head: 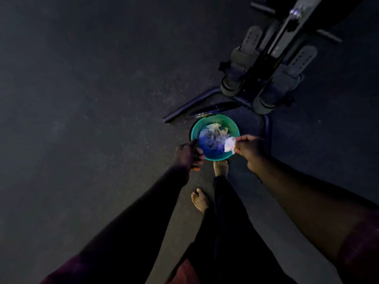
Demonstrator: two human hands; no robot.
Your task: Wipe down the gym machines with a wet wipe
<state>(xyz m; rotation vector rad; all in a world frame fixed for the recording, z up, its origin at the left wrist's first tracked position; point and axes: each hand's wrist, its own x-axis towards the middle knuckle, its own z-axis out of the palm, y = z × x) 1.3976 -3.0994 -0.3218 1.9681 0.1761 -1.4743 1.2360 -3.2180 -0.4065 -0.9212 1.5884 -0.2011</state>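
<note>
head view: dark speckled floor (82,99), green bucket (195,130) beside rowing machine (238,64).

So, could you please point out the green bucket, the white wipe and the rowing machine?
green bucket (230,121), head view, far rim.
white wipe (229,145), head view, middle of the crumpled sheet.
rowing machine (300,60), head view, one grey footplate.

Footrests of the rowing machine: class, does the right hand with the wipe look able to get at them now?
Probably yes, with a reach forward: the right hand, pinching the wipe over the green bucket, has only the machine's low base bar between it and the nearer footrest.
</note>
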